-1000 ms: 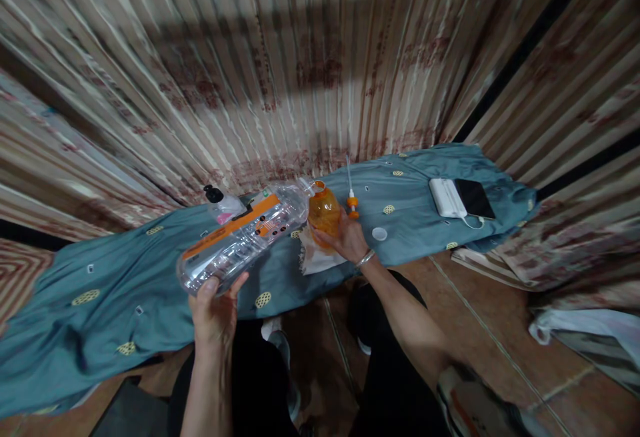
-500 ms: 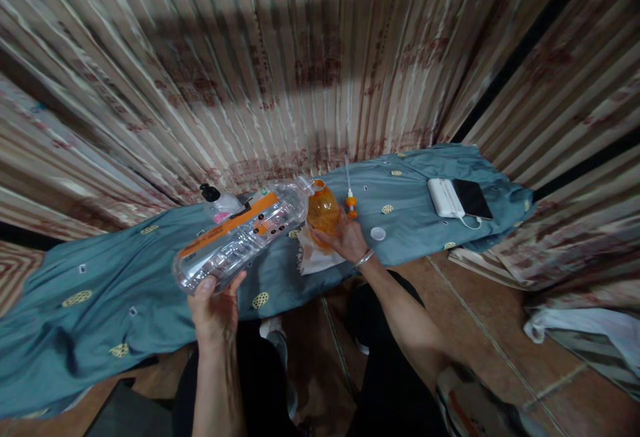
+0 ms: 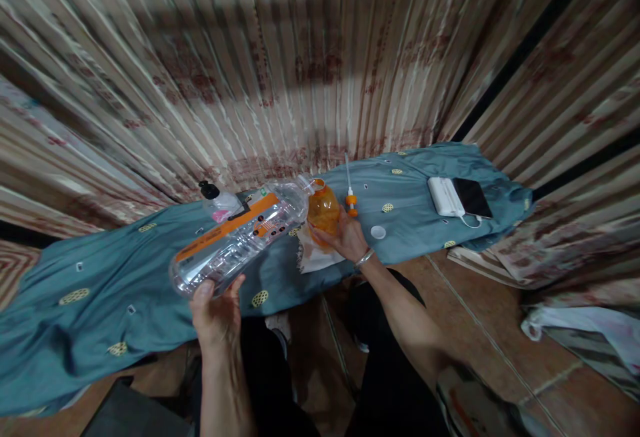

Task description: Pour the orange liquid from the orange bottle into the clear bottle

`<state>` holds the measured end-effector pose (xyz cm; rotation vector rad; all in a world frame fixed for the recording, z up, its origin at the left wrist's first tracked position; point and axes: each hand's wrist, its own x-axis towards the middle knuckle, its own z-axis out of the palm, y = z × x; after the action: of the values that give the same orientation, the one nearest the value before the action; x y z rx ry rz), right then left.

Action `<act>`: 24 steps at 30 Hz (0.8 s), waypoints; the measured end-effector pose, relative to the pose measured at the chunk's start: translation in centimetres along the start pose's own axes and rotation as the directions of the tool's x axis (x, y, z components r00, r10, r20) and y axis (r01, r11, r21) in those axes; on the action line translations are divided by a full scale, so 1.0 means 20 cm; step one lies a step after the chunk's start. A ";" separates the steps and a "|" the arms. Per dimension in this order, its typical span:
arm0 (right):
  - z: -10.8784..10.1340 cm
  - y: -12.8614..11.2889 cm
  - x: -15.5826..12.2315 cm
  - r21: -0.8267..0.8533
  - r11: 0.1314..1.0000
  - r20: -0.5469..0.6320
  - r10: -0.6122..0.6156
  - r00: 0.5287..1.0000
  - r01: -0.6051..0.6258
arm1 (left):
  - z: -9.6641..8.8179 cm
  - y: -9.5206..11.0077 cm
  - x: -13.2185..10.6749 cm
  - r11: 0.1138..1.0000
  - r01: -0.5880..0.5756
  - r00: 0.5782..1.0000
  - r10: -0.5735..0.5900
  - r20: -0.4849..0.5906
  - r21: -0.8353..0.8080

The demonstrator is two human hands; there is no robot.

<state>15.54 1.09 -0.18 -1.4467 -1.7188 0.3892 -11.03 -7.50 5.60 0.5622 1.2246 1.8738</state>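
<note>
Over the blue cloth (image 3: 125, 270), the left hand (image 3: 216, 314) grips a big bottle (image 3: 240, 237) at its bottom, with the fingers closed around the base. This clear bottle has an orange label. It lies almost flat in the air, bottom toward the person, and its neck meets the mouth of an orange bottle (image 3: 323, 210). The right hand (image 3: 345, 237) is wrapped around the orange bottle from the near side and holds it on a white rag (image 3: 313, 260). The two hands are well apart. Whether liquid runs between the bottles, I cannot tell.

Just right of the right hand a white cap (image 3: 379, 232) lies on the cloth. Behind this hand lies a thin tube (image 3: 350, 187) with an orange piece. Farther right, a power bank (image 3: 444, 197) and a phone (image 3: 473, 197) lie side by side, touching. Behind the big bottle, a small bottle (image 3: 215, 200) with a black top stands near the curtain (image 3: 320, 57).
</note>
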 end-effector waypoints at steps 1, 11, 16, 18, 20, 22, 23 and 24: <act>0.00 0.00 0.00 -0.001 1.000 0.001 0.000 1.000 0.000 | 0.00 0.00 0.00 1.000 -0.001 1.000 0.001 -0.006 -0.003; -0.01 0.00 0.00 -0.009 1.000 -0.009 -0.026 1.000 0.026 | 0.02 0.00 -0.02 1.000 -0.024 1.000 0.024 0.003 0.011; 0.00 0.01 0.00 0.010 1.000 -0.014 -0.005 1.000 0.005 | 0.03 0.00 -0.04 0.999 -0.040 0.999 0.040 0.013 0.001; 0.00 0.01 0.00 0.017 1.000 -0.013 -0.008 1.000 0.009 | 0.04 0.01 -0.04 0.999 -0.042 0.999 0.042 0.007 -0.012; 0.00 0.01 0.00 0.016 1.000 -0.010 -0.019 1.000 0.019 | 0.04 0.02 -0.05 0.999 -0.038 0.999 0.038 0.001 -0.023; 0.00 0.01 0.00 0.014 1.000 -0.010 -0.022 1.000 0.023 | 0.05 0.02 -0.05 0.999 -0.035 0.999 0.035 -0.003 -0.032; 0.00 0.01 0.00 0.015 1.000 -0.010 -0.018 1.000 0.018 | 0.05 0.02 -0.05 0.999 -0.033 0.999 0.033 -0.004 -0.035; 0.00 0.01 0.00 0.015 1.000 -0.008 -0.010 1.000 0.010 | 0.05 0.02 -0.05 0.999 -0.031 1.000 0.031 -0.005 -0.037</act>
<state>15.70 1.07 -0.32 -1.4267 -1.7125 0.3905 -9.94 -7.84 6.36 0.5604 1.1878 1.9206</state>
